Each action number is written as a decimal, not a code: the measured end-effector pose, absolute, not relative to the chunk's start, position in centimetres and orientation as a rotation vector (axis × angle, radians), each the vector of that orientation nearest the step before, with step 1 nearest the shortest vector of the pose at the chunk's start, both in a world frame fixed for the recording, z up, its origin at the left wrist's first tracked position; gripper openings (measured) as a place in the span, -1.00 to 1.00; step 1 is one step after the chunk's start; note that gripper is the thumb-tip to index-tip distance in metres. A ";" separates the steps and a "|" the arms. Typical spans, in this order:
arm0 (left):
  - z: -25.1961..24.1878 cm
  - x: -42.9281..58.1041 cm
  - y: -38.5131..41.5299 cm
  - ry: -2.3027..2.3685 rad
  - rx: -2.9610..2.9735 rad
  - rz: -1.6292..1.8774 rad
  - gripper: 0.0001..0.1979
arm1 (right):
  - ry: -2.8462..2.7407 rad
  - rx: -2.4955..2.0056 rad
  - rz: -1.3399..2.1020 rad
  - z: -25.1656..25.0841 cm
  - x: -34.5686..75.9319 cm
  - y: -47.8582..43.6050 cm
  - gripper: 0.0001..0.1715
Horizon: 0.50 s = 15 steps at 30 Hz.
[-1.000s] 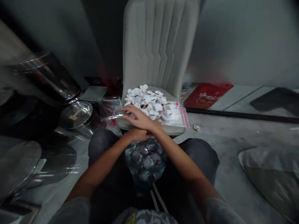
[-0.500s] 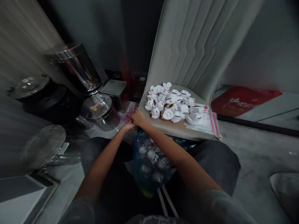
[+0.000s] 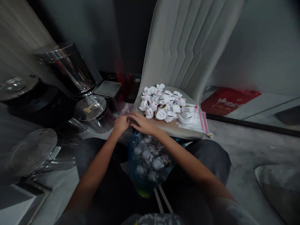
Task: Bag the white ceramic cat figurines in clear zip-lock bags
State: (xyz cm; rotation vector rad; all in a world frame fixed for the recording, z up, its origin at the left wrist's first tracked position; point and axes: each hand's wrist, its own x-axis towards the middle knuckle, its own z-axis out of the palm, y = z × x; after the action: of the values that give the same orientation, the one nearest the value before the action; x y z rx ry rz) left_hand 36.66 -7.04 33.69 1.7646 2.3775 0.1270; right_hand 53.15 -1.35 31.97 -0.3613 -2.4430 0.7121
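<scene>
The left hand (image 3: 121,123) and right hand (image 3: 142,122) are kept together, fingers curled, at the seat (image 3: 178,129) edge; whether anything is gripped cannot be told. White cat figurines (image 3: 161,104) lie heaped on the seat, with a blue-tinted bag (image 3: 147,161) held close below, so reaches stay short.

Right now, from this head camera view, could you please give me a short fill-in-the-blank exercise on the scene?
The white figurines lie heaped on the seat of a ____.
The left hand and right hand meet at the seat's ____ edge.
The striped clear bag lies to the ____ of the heap.
The plastic bag in the lap looks ____.

Missing words: chair; front; right; blue.
</scene>
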 end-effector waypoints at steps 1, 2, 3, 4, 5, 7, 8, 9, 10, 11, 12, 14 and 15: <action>34.4 36.6 -7.1 2.402 1.779 0.218 -0.71 | -2.399 -0.334 0.738 32.9 54.1 -1.6 -0.51; 35.0 36.6 -7.0 2.420 1.798 0.328 -0.72 | -2.352 -0.320 0.764 33.7 55.2 -1.9 -0.53; 35.6 36.6 -6.8 2.428 1.821 0.449 -0.73 | -2.300 -0.320 0.795 34.4 56.4 -2.1 -0.56; 36.1 36.8 -6.6 2.422 1.852 0.578 -0.74 | -2.241 -0.331 0.832 34.9 57.7 -2.4 -0.60; 36.6 37.0 -6.3 2.406 1.886 0.719 -0.74 | -2.175 -0.356 0.877 35.1 59.0 -2.5 -0.64; 37.4 38.1 -5.6 2.330 1.959 1.012 -0.74 | -2.022 -0.449 0.991 34.7 61.6 -2.5 -0.69; 37.8 38.9 -5.2 2.270 1.996 1.145 -0.75 | -1.943 -0.510 1.057 34.2 62.7 -2.4 -0.70; 38.1 39.8 -4.8 2.203 2.031 1.254 -0.76 | -1.867 -0.569 1.124 33.6 63.7 -2.2 -0.70; 38.3 40.9 -4.4 2.132 2.066 1.333 -0.77 | -1.796 -0.615 1.188 33.0 64.6 -1.9 -0.68; 38.5 42.1 -4.1 2.060 2.100 1.384 -0.78 | -1.731 -0.646 1.243 32.4 65.2 -1.6 -0.64; 38.7 43.4 -3.7 1.984 2.129 1.415 -0.79 | -1.671 -0.662 1.283 31.8 65.6 -1.4 -0.59; 38.6 46.1 -3.1 1.819 2.144 1.457 -0.81 | -1.567 -0.685 1.297 31.1 66.1 -0.9 -0.46; 38.4 47.4 -2.8 1.725 2.111 1.477 -0.82 | -1.524 -0.704 1.271 30.8 66.3 -0.8 -0.39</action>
State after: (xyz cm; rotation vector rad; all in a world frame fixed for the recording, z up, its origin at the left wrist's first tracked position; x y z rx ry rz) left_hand 47.43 -2.80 38.35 2.1112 1.7249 1.4767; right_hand 66.27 -0.80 30.85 -0.7037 -1.5237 1.2708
